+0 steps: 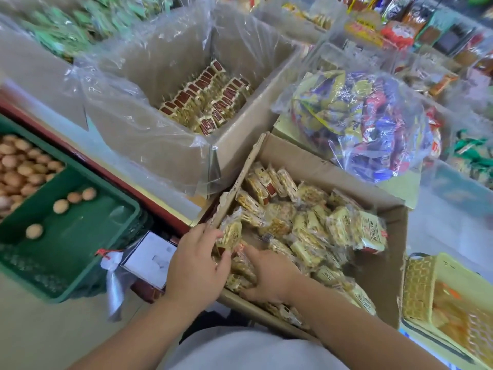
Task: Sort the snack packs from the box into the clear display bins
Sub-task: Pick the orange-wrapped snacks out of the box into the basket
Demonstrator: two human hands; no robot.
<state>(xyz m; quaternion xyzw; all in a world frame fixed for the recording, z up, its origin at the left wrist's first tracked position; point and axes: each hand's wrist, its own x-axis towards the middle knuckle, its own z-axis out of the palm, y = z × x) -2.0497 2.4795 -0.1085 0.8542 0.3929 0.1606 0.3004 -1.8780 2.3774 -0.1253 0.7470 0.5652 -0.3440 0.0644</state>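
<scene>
A brown cardboard box (306,161) in front of me holds several yellow snack packs (312,225) in a loose heap. My left hand (196,265) reaches over the box's near left corner and its fingers close around one yellow pack (230,236) at the heap's left edge. My right hand (269,276) lies palm down on packs at the near side of the box, fingers curled into them. Behind stands a larger plastic-lined box (170,73) with several red-and-cream packs (208,100) at its bottom.
A green crate (88,249) with several eggs sits at the left. A clear bag of mixed purple, yellow and red sweets (368,121) lies right of the lined box. A yellow basket (450,297) is at the lower right. Snack bins (400,30) line the back.
</scene>
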